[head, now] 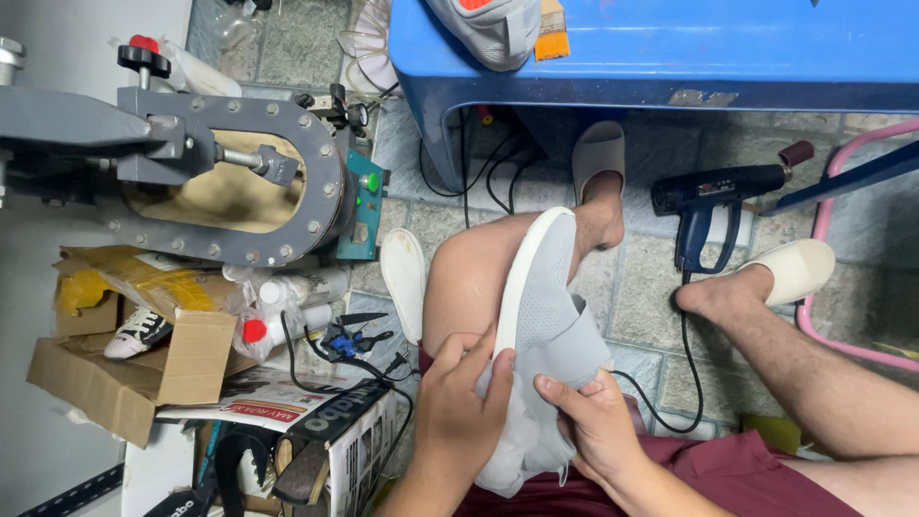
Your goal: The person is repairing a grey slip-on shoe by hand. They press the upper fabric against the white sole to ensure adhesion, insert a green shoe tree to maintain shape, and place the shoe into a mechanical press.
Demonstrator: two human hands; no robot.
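A grey knit shoe (548, 297) with a white sole lies lengthwise along my left thigh, toe pointing away from me. My left hand (459, 402) grips its heel end, thumb pressed against the white sole edge. My right hand (598, 426) holds the shoe's opening from the other side, fingers curled into the grey fabric. White stuffing paper shows under both hands at the heel. I sit with bare legs and dark red shorts (728, 479).
A grey ring-shaped press machine (230, 172) stands at left above cardboard boxes (144, 373) and bottles. A blue plastic table (670, 48) holds another grey shoe (493, 29). A dark blue heat gun (713, 196) lies on the tiled floor, with white slippers (795, 268) nearby.
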